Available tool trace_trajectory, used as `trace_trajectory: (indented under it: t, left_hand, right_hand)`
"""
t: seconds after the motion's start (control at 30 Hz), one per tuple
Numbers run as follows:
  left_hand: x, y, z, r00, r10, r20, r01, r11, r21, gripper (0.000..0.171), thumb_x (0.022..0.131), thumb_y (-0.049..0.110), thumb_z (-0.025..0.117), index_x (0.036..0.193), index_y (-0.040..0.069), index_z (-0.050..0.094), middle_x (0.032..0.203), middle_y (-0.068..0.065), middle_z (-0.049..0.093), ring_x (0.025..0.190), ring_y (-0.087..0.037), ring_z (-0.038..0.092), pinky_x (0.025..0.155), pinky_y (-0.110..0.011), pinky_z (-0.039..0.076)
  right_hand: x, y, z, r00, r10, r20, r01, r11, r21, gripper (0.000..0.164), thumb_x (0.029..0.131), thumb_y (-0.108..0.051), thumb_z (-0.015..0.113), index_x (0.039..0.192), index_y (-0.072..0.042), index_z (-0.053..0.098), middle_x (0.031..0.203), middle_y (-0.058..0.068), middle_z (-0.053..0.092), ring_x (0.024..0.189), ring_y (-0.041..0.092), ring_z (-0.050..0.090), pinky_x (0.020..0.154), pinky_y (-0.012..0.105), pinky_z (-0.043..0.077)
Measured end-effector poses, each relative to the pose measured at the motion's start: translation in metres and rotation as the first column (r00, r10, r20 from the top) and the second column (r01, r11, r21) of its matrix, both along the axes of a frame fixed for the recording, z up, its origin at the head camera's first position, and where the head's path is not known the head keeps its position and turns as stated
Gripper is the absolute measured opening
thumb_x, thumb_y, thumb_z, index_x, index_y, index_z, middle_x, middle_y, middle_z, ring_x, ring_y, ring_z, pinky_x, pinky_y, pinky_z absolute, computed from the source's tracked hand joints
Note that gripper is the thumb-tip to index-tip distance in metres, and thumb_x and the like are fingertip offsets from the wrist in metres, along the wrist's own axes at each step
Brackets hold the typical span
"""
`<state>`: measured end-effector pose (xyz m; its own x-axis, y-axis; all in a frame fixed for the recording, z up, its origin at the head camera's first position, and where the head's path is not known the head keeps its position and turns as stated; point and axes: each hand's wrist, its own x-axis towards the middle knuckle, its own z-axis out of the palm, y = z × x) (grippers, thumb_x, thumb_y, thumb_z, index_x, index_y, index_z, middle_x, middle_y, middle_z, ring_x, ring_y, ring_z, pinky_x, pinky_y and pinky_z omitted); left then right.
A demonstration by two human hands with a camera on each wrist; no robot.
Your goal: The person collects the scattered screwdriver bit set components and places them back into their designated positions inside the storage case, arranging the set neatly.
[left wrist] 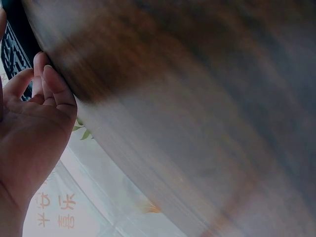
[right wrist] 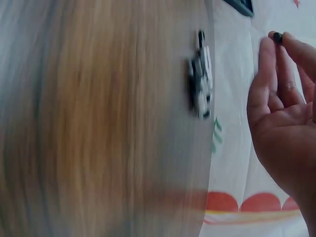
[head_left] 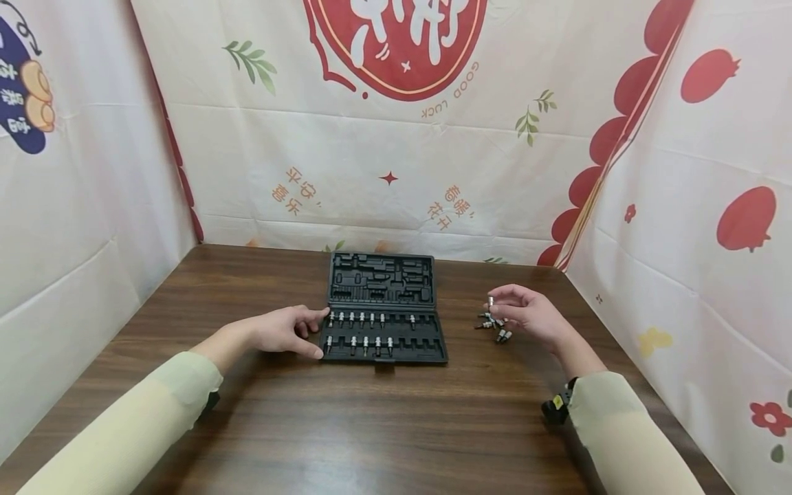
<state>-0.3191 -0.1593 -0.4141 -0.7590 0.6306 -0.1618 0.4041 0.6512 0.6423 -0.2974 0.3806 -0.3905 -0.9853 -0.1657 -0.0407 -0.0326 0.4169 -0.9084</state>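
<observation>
A black tool case (head_left: 390, 362) lies unfolded on the table, its lid tilted up at the back. Two rows of silver-and-black bit sockets (head_left: 365, 344) stand in its slots, with gaps at the right. At the case's left edge my left hand (head_left: 278, 330) rests, thumb at the front corner and fingertips touching the side. My right hand (head_left: 532, 316) pinches one bit socket (head_left: 491, 301) between thumb and fingertips; the right wrist view shows only its dark end (right wrist: 278, 37). Just under that hand is a small loose pile of bit sockets (head_left: 504, 336).
The brown wood table (head_left: 371, 426) is bounded by printed cloth (head_left: 371, 137) at the back and both sides. In the right wrist view, the loose sockets (right wrist: 201, 81) lie apart from the hand, and a corner of the case (right wrist: 241, 6) shows at the top.
</observation>
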Motion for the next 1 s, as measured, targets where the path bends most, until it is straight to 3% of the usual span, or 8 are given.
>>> trace_trajectory:
  t: [0.2,0.3,0.5,0.63,1.0]
  left_hand:
    - [0.001,0.000,0.001,1.000,-0.009,0.004,0.009,1.000,0.005,0.100,0.095,0.040,0.087,0.173,0.007,0.034,0.134,-0.012,0.062,0.117,-0.023,0.058,0.102,-0.043,0.047]
    - [0.000,-0.001,0.000,1.000,-0.012,0.003,0.012,1.000,0.001,0.100,0.095,0.041,0.087,0.173,0.007,0.033,0.134,-0.012,0.062,0.117,-0.023,0.058,0.102,-0.043,0.047]
    - [0.000,0.000,-0.001,1.000,-0.006,0.003,0.006,1.000,0.000,0.100,0.095,0.042,0.087,0.173,0.008,0.034,0.133,-0.012,0.062,0.117,-0.024,0.058,0.103,-0.043,0.047]
    - [-0.001,0.000,0.000,1.000,-0.006,0.003,0.006,1.000,0.000,0.100,0.095,0.041,0.088,0.173,0.008,0.035,0.133,-0.012,0.063,0.117,-0.024,0.058,0.103,-0.043,0.048]
    - [-0.002,-0.001,-0.001,1.000,-0.009,0.009,0.009,1.000,-0.003,0.100,0.096,0.042,0.087,0.173,0.008,0.033,0.133,-0.011,0.063,0.118,-0.023,0.058,0.103,-0.043,0.047]
  right_hand:
    - [-0.009,-0.032,0.001,1.000,-0.001,-0.024,0.002,0.999,0.046,0.055,0.102,-0.038,0.081,0.143,-0.007,0.065,0.125,0.004,0.082,0.090,0.020,0.065,0.069,0.028,0.049]
    - [-0.013,-0.046,-0.001,0.999,0.011,-0.037,-0.010,0.999,0.036,0.052,0.101,-0.037,0.082,0.141,-0.007,0.067,0.127,0.008,0.081,0.086,0.020,0.064,0.068,0.030,0.048]
    - [-0.021,-0.068,-0.004,0.998,0.016,-0.057,-0.013,0.998,0.062,0.041,0.101,-0.036,0.083,0.134,-0.015,0.072,0.122,0.003,0.082,0.106,0.029,0.072,0.078,0.037,0.055]
    - [-0.026,-0.081,-0.008,0.997,0.031,-0.065,-0.026,0.996,0.087,0.044,0.100,-0.038,0.083,0.135,-0.013,0.072,0.115,-0.002,0.082,0.105,0.028,0.071,0.080,0.039,0.055]
    - [-0.036,-0.114,-0.013,0.995,0.070,-0.068,-0.060,0.990,0.129,0.036,0.102,-0.033,0.081,0.132,-0.014,0.073,0.122,0.007,0.080,0.119,0.025,0.072,0.110,0.051,0.053]
